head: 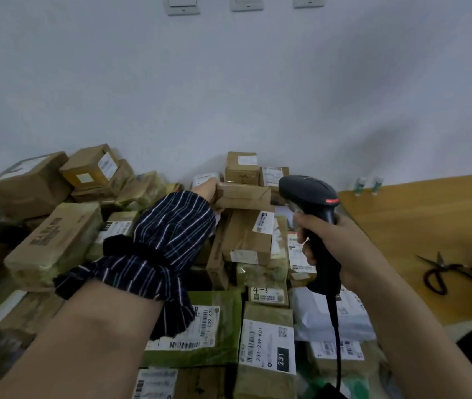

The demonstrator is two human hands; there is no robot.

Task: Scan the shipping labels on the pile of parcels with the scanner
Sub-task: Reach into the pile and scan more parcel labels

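The left hand (208, 190) reaches over the pile of parcels (246, 237) and grips the near left end of a small brown parcel (243, 197) near the back of the heap. Only the wrist and the back of the hand show. A dark striped sleeve (168, 240) covers the forearm, and the fingers are hidden round the parcel's far side, so how they lie cannot be told beyond that they hold it. Which face of this parcel carries a label cannot be made out. Just to its right is the black scanner (308, 194), its head tipped toward the parcel. A red strip glows on the head's side, and the scanning window is turned away from the camera. The right hand (332, 243) is wrapped round the scanner's handle with the fingers (305, 240) curled across its front; the thumb is out of sight behind. The scanner's cable (337, 326) drops from the handle and runs off the bottom edge. Printed labels on the nearer parcels are mostly blurred, though one white label (269, 347) reads 231. The pile is cut off at the left and bottom. To the right, on the wooden surface (430, 220), lie dark scissors (453, 273), well apart from the pile, and two small white tubes (368, 185) stand against the wall, too small to read.
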